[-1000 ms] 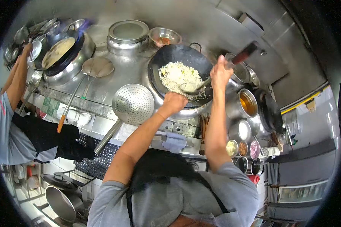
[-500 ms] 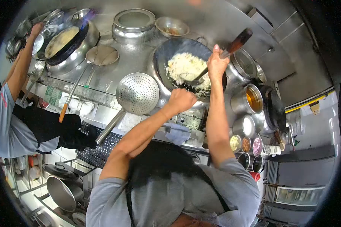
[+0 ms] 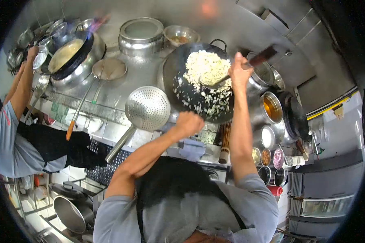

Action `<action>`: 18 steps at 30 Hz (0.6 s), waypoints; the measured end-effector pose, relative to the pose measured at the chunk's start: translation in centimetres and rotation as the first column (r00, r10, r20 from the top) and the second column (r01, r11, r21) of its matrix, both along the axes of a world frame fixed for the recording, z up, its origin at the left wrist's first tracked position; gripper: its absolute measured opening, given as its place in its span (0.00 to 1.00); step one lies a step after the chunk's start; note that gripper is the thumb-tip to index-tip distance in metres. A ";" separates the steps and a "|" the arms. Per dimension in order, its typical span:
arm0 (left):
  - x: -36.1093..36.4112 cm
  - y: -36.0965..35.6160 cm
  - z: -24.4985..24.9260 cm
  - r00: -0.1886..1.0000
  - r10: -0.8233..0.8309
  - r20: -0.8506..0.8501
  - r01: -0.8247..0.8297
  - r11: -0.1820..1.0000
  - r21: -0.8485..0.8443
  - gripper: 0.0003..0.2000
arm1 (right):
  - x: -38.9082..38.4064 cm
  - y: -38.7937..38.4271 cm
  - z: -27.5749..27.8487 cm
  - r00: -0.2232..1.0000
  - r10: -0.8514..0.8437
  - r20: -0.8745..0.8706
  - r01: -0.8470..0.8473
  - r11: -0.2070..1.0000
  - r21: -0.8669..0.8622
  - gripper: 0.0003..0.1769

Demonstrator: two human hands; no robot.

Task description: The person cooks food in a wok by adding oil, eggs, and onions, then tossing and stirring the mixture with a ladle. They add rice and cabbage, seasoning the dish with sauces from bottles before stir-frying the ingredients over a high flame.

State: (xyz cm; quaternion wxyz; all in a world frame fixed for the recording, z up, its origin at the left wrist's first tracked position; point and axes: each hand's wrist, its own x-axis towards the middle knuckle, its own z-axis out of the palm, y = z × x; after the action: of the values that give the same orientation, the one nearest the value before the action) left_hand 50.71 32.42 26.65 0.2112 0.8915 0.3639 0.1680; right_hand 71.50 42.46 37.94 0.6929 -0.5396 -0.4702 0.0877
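A black wok (image 3: 182, 97) is tilted on the stove, its far loop handle (image 3: 218, 43) raised. White fried rice (image 3: 202, 67) is massed in its far half, with loose grains scattered over the near side. My left hand (image 3: 190, 123) is closed at the near rim of the wok; the part it grips is hidden under the fist. In my right hand (image 3: 240, 73) is the handle of a ladle (image 3: 215, 84), thumb along the top. The ladle's bowl lies at the lower edge of the rice, and its dark wooden grip is blurred.
A perforated strainer (image 3: 147, 107) lies left of the wok. Behind stand a lidded pot (image 3: 141, 34) and a metal bowl (image 3: 181, 35). Right are a pot of orange liquid (image 3: 272, 107), ingredient cups (image 3: 278, 158) and a bamboo brush (image 3: 224, 150). A co-worker (image 3: 20, 133) works at another wok (image 3: 69, 56).
The wok has tilted, and the rice has shifted toward its far side, scattering grains nearer me. My left hand has moved down and slightly left; my right hand with the ladle has moved right.
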 end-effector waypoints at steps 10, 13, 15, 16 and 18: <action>2.1 5.2 0.3 0.986 0.073 0.149 -0.092 0.987 0.129 0.17 | -2.4 -8.2 8.5 0.995 0.100 -0.018 -0.071 0.810 0.582 0.24; 2.6 5.1 -0.4 0.984 0.079 0.162 -0.104 0.983 0.150 0.16 | -0.7 -3.0 0.1 0.996 0.034 -0.080 0.002 0.913 0.407 0.19; 3.1 5.3 -0.3 0.983 0.105 0.151 -0.122 0.986 0.111 0.15 | 1.3 3.5 -7.6 0.994 0.080 -0.078 -0.071 0.991 0.117 0.20; 3.1 4.9 -0.3 0.987 0.077 0.138 -0.094 0.988 0.120 0.15 | 0.6 3.1 -5.6 0.973 0.202 -0.114 -0.187 0.974 0.130 0.20; 2.7 5.0 -0.1 0.990 0.057 0.128 -0.076 0.985 0.153 0.14 | -1.0 1.1 -1.0 0.974 0.081 -0.213 -0.053 0.990 0.134 0.23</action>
State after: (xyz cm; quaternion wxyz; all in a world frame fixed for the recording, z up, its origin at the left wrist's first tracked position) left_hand 53.42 37.45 26.52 0.1565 0.8806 0.3653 0.2580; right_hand 70.48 43.58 36.92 0.7699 -0.4654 -0.4139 0.1394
